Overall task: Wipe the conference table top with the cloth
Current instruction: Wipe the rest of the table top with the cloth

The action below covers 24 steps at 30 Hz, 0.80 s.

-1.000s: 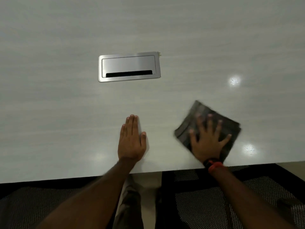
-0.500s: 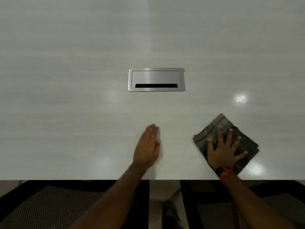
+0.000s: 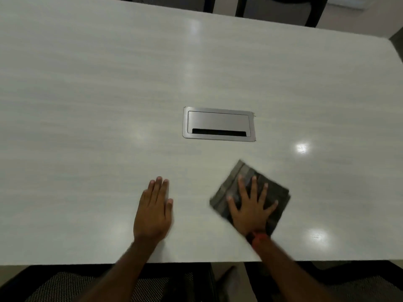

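The right hand [image 3: 250, 205] lies flat with fingers spread straight on the folded dark cloth [image 3: 274, 192], pressing it to the conference table top [image 3: 109, 94] in the lower right of the frame, near the front edge. The left hand [image 3: 153, 211] rests open, fingers together, on bare table at lower centre, holding nothing. Wiping looks under way along the near strip. The next move likely calls for sliding the cloth up-frame, skirting the metal cable hatch [image 3: 218, 124] just above, while keeping even palm pressure.
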Motion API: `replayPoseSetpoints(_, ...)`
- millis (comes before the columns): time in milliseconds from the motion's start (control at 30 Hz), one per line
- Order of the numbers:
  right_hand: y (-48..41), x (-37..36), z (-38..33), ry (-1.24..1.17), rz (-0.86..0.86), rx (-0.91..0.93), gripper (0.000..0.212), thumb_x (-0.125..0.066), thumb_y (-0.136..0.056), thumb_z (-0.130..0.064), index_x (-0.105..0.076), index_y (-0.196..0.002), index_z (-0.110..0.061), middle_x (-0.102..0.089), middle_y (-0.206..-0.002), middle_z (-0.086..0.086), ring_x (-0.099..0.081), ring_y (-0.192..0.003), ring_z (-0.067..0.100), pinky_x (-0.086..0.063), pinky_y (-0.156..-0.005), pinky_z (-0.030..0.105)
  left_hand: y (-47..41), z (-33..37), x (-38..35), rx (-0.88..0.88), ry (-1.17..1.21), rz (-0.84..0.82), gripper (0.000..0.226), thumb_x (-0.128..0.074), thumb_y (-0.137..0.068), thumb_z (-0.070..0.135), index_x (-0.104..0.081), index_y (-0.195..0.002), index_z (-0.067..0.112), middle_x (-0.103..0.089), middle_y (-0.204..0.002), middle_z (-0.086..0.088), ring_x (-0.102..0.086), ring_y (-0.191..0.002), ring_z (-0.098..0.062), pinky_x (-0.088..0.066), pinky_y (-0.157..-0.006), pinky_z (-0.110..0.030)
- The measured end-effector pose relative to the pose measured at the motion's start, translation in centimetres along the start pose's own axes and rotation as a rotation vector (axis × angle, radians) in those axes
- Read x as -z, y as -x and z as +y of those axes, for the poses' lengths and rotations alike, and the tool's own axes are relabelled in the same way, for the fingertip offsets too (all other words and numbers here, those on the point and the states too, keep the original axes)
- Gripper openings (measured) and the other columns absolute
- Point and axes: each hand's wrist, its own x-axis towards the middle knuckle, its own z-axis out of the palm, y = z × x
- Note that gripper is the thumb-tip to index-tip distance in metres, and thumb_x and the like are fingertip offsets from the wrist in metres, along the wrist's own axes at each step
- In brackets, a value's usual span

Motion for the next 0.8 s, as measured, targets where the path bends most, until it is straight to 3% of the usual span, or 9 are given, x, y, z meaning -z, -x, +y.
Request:
replayPoseSetpoints(133, -5.4, 1.5, -4.1, -0.078, 0.022, -0.12, 0.077, -0.011, -0.089, -0.076, 0.003, -0.159, -0.047, 0.007, -0.171, -0.001, 0.012, -0.155, 0.035, 0.0, -0.111, 0.08, -0.1, -0.1, 0.0, 0.002, -0.004, -0.022, 0.059, -0.026, -0.102, 0.038, -0.024, -0.157, 0.018, -0.019, -0.164, 0.0, -0.012, -0.153, -0.016, -0.011, -0.123, -0.033)
replayPoseSetpoints(267, 4.9, -1.5, -3.6, 0.019, 0.024, 0.055, 0.076, -0.023, -0.093, -0.074, -0.007, -0.16, -0.044, 0.0, -0.171, -0.001, 0.002, -0.157, 0.035, -0.001, -0.111, 0.08, -0.2, 0.0, 0.3, 0.007, -0.002, -0.04, 0.059, -0.028, -0.101, 0.036, -0.026, -0.156, 0.016, -0.021, -0.164, -0.002, -0.014, -0.153, -0.018, -0.014, -0.123, -0.036)
replayPoseSetpoints(367, 8.9, -2.2, -2.1, 0.009, -0.045, 0.122, 0.076, -0.027, -0.092, -0.077, -0.003, -0.159, -0.05, 0.008, -0.171, -0.007, 0.01, -0.156, 0.032, 0.002, -0.111, 0.08, -0.2, 0.1, 0.5, 0.007, -0.002, -0.054, 0.059, -0.027, -0.101, 0.037, -0.025, -0.157, 0.016, -0.019, -0.164, -0.002, -0.013, -0.153, -0.018, -0.011, -0.123, -0.034)
replayPoseSetpoints(533, -1.1, 0.1, -2.7, 0.01, 0.008, 0.09, 0.078, -0.019, -0.089, -0.08, 0.005, -0.157, -0.051, 0.011, -0.17, -0.004, 0.015, -0.155, 0.033, 0.007, -0.11, 0.08, -0.2, 0.2, 0.4, 0.015, -0.003, -0.042, 0.059, -0.028, -0.101, 0.036, -0.025, -0.157, 0.016, -0.02, -0.164, -0.002, -0.013, -0.153, -0.018, -0.011, -0.123, -0.034)
replayPoseSetpoints(667, -6.7, 1.2, -4.7, -0.014, 0.031, -0.029, 0.078, -0.015, -0.09, -0.077, 0.005, -0.159, -0.046, 0.009, -0.171, 0.0, 0.013, -0.155, 0.035, 0.001, -0.111, 0.08, -0.1, 0.2, 0.5, 0.018, -0.014, -0.049, 0.059, -0.028, -0.102, 0.037, -0.023, -0.157, 0.018, -0.017, -0.165, 0.0, -0.01, -0.154, -0.016, -0.009, -0.124, -0.033)
replayPoseSetpoints(800, 2.4, -1.0, -3.7, 0.001, 0.002, 0.136, 0.077, -0.019, -0.093, -0.077, 0.002, -0.16, -0.044, 0.009, -0.171, 0.0, 0.013, -0.156, 0.034, 0.006, -0.112, 0.078, -0.1, 0.3, 0.8, 0.025, -0.011, -0.07, 0.059, -0.025, -0.102, 0.039, -0.02, -0.158, 0.02, -0.015, -0.165, 0.001, -0.008, -0.154, -0.014, -0.01, -0.124, -0.034)
